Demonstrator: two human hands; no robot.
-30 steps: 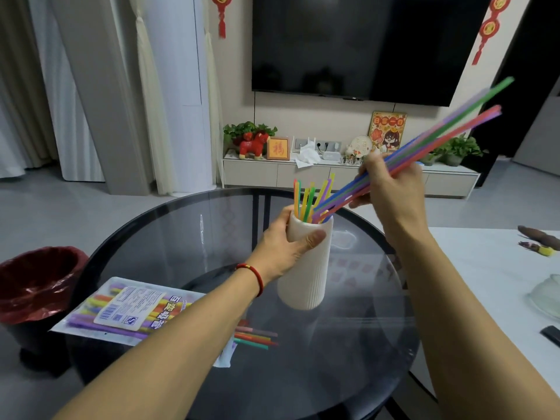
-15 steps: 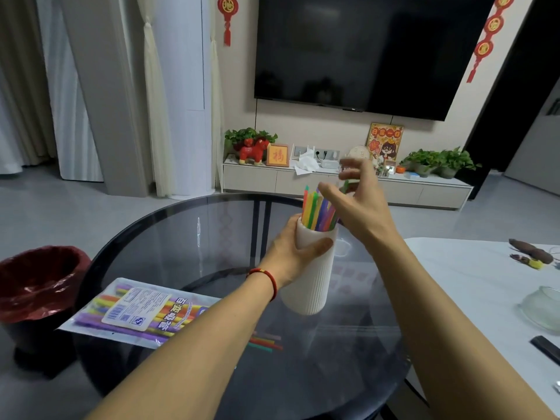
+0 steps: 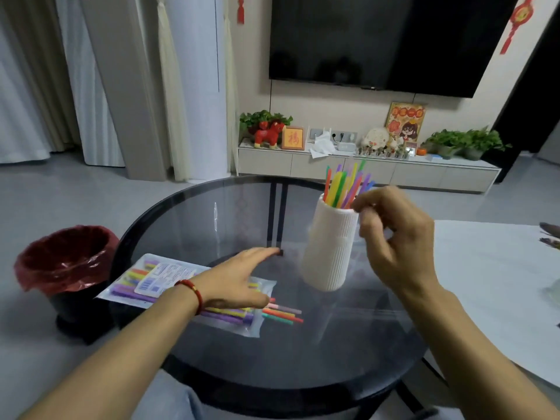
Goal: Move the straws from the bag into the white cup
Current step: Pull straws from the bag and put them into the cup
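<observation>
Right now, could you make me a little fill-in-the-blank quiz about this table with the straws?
1. The white cup holds a bunch of colourful ____.
2. The left hand reaches over the ____, which lies flat on the glass table.
3. The left wrist wears a ____ bracelet.
4. Beside the table, the bin is lined with a ____ bag.

Missing words: straws; bag; red; red

Soft, even light; perhaps slight blur.
</observation>
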